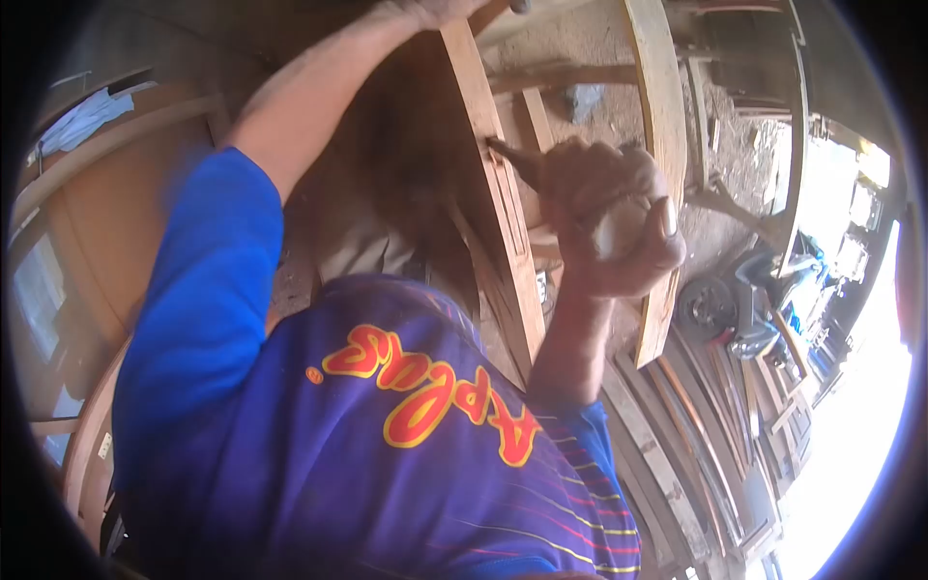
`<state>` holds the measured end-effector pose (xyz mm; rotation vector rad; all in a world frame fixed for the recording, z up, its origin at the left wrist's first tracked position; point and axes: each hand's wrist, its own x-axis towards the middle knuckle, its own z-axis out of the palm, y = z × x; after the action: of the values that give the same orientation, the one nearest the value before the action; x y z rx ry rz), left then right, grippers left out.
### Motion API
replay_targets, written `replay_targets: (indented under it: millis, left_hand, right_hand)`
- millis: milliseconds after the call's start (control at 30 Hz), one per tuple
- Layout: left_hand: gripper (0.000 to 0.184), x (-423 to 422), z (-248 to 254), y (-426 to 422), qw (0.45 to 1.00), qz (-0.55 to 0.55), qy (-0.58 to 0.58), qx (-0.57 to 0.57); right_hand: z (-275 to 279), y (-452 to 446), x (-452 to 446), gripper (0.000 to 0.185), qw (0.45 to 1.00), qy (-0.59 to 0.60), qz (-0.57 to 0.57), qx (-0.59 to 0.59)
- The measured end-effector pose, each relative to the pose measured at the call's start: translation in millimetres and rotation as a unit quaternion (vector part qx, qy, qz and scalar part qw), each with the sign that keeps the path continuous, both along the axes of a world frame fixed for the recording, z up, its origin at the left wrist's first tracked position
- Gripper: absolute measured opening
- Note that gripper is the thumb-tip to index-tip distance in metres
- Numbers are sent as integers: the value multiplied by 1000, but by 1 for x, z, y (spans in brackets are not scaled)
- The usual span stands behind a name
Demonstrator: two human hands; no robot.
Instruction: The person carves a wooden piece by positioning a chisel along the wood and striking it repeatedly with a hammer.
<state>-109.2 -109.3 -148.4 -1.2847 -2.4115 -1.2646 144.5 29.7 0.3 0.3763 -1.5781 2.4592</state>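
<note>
My right hand (pixel 619 217) is closed in a fist around a chisel-like tool, its pale round handle end (pixel 621 230) showing beside the thumb. The tool's dark tapering end (pixel 512 158) points left and meets a wooden beam (pixel 503 208) by narrow slots or marked lines in its face. My left arm (pixel 319 101), in a blue sleeve, reaches up to the top edge of the view. There my left hand (pixel 449 10) is at the beam's far end, mostly cut off. A small dark tip shows near it; what it belongs to I cannot make out.
A second wooden beam (pixel 662 135) runs alongside on the right. Long boards and strips (pixel 691 435) lie at lower right, near a parked motorcycle (pixel 759 300). A brown wooden panel (pixel 126 242) stands on the left. Bright daylight comes in at far right.
</note>
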Motion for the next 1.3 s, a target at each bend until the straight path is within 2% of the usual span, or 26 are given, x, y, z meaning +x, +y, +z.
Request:
replay_targets:
  millis: [67,100,133,167,233,300,333,367,433,500,567,600,633,700,833,900,967,1033,1067,1100,1167,1233,1300]
  left_hand:
    - [18,9,-14,-3,996,49,-4,-71]
    - [18,14,-7,-1,996,54,-8,-69]
    - [18,21,13,-3,989,69,-33,-124]
    - [18,22,25,-2,979,87,-51,-179]
    - [18,15,11,-9,983,85,-36,-160]
    - [19,16,-3,-19,995,57,-13,-80]
    - [18,20,-7,-16,981,115,6,-154]
    - [18,14,-7,-14,981,122,8,-149]
    - [19,10,-11,-16,988,119,14,-101]
    - [22,16,-12,-16,989,124,1,-75]
    - [21,17,-18,-14,974,133,28,-184]
    - [19,16,-19,-13,976,137,11,-166]
    - [19,12,-20,-11,977,137,17,-165]
    - [19,12,-25,-10,979,122,20,-163]
    - [20,15,-24,-11,979,129,12,-155]
    - [19,13,-31,-10,984,118,30,-130]
    - [19,9,-39,-7,987,113,47,-106]
    - [19,11,-34,-15,981,101,22,-162]
    - [19,14,-34,-16,982,95,21,-164]
    - [19,12,-34,-15,983,95,27,-156]
    - [20,9,-34,-7,984,103,36,-139]
    - [20,12,-28,-10,983,107,-6,-152]
    - [20,15,-29,-15,981,97,7,-169]
  right_hand:
    - [1,-1,3,39,999,-31,2,26]
    - [3,-2,8,38,997,-65,-13,26]
    - [6,-11,16,38,994,-82,-65,28]
    - [8,-13,16,38,994,-80,-68,11]
    - [12,-18,18,38,994,-76,-73,-22]
    - [5,-16,13,42,998,-56,0,10]
    - [5,-17,13,45,998,-57,0,11]
    - [4,-19,14,48,998,-57,1,12]
    - [5,-30,10,51,995,-13,-89,42]
    - [9,-24,9,51,994,-3,-72,76]
    - [1,-19,4,45,992,-33,-89,79]
    - [1,-24,4,38,987,-60,-142,41]
    - [3,-24,3,38,987,-55,-144,40]
    - [4,-25,8,34,991,-63,-102,61]
    - [11,-28,11,34,990,-81,-97,64]
    - [14,-23,9,34,973,-129,-191,28]
    - [15,-27,7,33,975,-116,-188,37]
    - [15,-34,11,33,984,-77,-142,74]
    - [18,-36,5,27,986,-63,-152,-26]
    - [19,-37,8,27,986,-60,-157,-24]
    - [19,-35,6,27,956,-119,-258,67]
    - [17,-33,0,27,961,-119,-240,63]
    - [18,-36,5,30,962,-134,-229,59]
